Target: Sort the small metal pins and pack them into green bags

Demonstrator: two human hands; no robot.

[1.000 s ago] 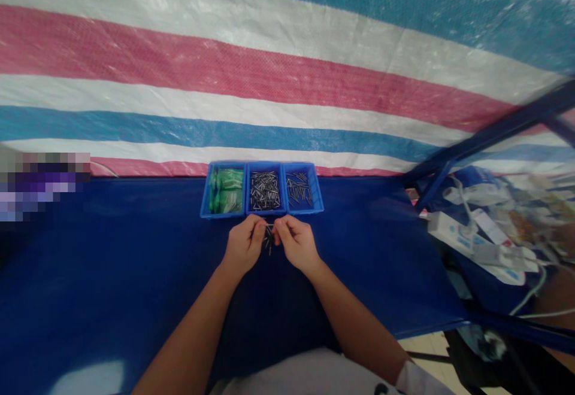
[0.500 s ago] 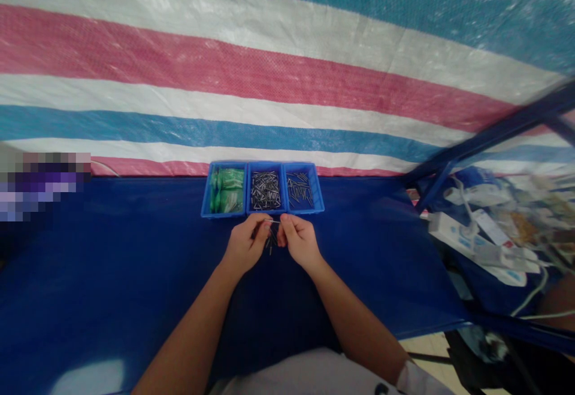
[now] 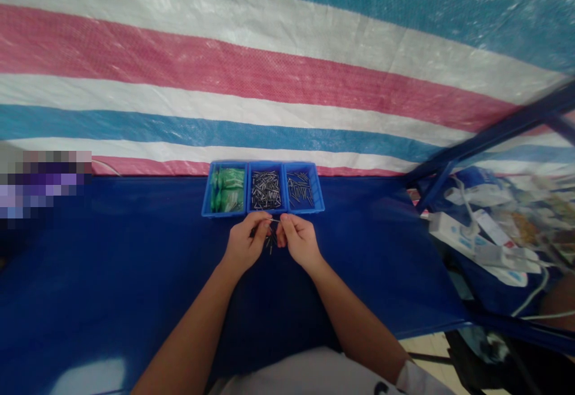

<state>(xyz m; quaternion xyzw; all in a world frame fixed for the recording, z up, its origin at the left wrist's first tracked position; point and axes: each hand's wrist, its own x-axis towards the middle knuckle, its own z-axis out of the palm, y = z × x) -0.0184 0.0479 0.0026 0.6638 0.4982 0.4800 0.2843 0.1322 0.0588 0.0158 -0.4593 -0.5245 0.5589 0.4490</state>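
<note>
My left hand (image 3: 245,242) and my right hand (image 3: 300,240) face each other in front of the bins. A thin silvery metal pin (image 3: 275,220) spans the gap between them, each end pinched by thumb and fingertips. Its exact kind is too small to make out. Below it, several dark metal pins (image 3: 270,244) lie between my hands, partly hidden by the left fingers. Just beyond stand three joined blue bins: the left bin (image 3: 205,200) holds green packets (image 3: 232,187), the middle bin (image 3: 266,210) many metal pins (image 3: 266,190), the right bin (image 3: 318,194) fewer, slimmer pins (image 3: 300,188).
A dark blue table top (image 3: 148,251) lies under everything. Striped plastic sheeting (image 3: 269,72) hangs behind. On the right are a blue metal frame (image 3: 485,122), a white power strip (image 3: 453,236) with cables, and plastic bags (image 3: 523,227). A blurred purple shape (image 3: 47,181) is at far left.
Both hands stay nearly in place with the pin between them. The left fingertips have shifted very slightly; the bins look unchanged.
</note>
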